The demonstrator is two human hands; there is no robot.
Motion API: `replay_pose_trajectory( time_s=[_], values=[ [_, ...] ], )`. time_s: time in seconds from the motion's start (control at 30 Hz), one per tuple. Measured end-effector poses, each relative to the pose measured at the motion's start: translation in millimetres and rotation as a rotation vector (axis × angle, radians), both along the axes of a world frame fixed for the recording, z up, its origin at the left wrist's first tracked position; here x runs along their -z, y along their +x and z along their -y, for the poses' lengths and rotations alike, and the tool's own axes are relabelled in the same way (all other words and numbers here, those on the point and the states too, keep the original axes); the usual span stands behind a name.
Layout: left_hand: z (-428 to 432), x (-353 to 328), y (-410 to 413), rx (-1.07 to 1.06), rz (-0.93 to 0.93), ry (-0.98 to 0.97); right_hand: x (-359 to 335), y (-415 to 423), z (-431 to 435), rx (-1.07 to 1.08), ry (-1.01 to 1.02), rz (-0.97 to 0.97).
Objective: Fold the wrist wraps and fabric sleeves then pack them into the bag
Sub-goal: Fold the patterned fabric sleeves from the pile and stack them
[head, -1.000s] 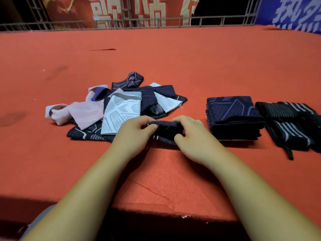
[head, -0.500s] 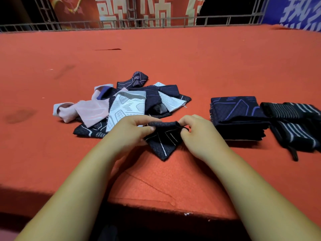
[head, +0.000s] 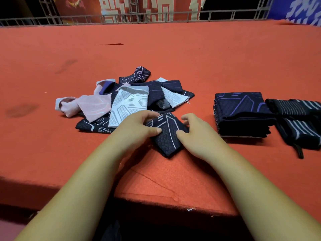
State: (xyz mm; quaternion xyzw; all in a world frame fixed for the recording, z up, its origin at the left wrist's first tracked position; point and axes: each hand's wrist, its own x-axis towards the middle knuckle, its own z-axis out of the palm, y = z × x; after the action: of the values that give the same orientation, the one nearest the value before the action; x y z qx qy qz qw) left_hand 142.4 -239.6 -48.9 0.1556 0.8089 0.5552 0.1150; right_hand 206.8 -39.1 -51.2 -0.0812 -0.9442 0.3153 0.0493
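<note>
A dark navy fabric sleeve with white lines lies on the red surface, one corner pointing toward me. My left hand pinches its left edge, and my right hand grips its right edge. Behind it sits a loose pile of unfolded sleeves in white, pink and navy. To the right a stack of folded navy sleeves rests flat. Black wrist wraps with white stripes lie beside that stack at the far right. No bag is in view.
The red felt-covered table stretches far back to a metal railing with banners behind it. Its front edge runs just under my forearms, with a crease in the felt near it.
The navy sleeve was bunched between my hands; now it is spread flatter on the table with its pattern showing, and my hands have moved slightly apart along its sides.
</note>
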Motion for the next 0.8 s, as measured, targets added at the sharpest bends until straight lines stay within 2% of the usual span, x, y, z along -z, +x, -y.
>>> replay_pose_trajectory(
  time_s=[0.1, 0.23, 0.37, 0.53, 0.63, 0.8],
  values=[
    [4, -10, -3, 0.096, 0.039, 0.160, -3, 0, 1, 0.023, -0.172, -0.075],
    [12, -14, -10, 0.100, 0.060, 0.196, -8, -1, 0, 0.028, -0.402, -0.192],
    [14, -14, -13, 0.081, 0.056, 0.245, -6, -4, 0, 0.013, -0.685, -0.225],
    [4, -15, -7, 0.023, 0.061, 0.296, -5, -4, 2, 0.015, -0.641, -0.277],
    [-1, -14, -6, -0.090, 0.092, 0.312, -2, -5, 3, 0.054, -0.595, -0.305],
    [-7, -2, -6, -0.217, 0.068, 0.298, 2, -10, -4, 0.238, -0.569, -0.268]
  ],
)
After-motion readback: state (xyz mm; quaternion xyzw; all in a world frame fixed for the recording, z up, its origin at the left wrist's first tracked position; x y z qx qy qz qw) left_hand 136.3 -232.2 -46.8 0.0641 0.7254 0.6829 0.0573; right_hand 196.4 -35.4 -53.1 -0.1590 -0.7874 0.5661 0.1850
